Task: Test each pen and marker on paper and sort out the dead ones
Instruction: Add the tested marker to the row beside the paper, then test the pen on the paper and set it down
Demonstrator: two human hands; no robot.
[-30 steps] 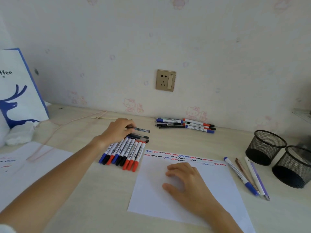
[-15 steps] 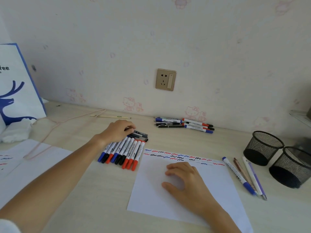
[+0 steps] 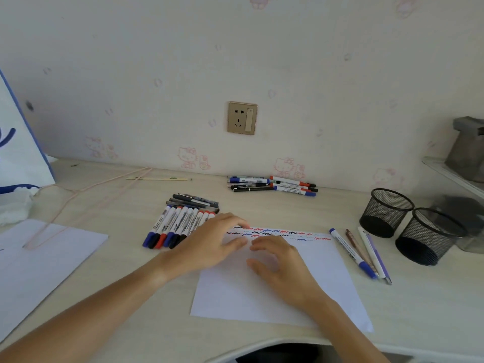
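Both hands rest on the test sheet, which lies flat on the table. The left hand lies at the sheet's upper left corner with fingers extended and holds nothing; the right hand sits just beside it, fingers loosely arched with fingertips on the paper, also holding nothing. This placement likely pins the sheet so it cannot slide during a stroke. Colored squiggles run in rows along the far edge, leaving the lower area blank. The marker row lies just left of the sheet, barrels side by side, long axes running diagonally with caps toward the near left; several dark pens lie across its far end. A second group lies along the wall, axes left to right. 4 pens lie right of the sheet, axes angled toward the near right, beside 2 mesh cups. The separate groups probably mark sorting categories.
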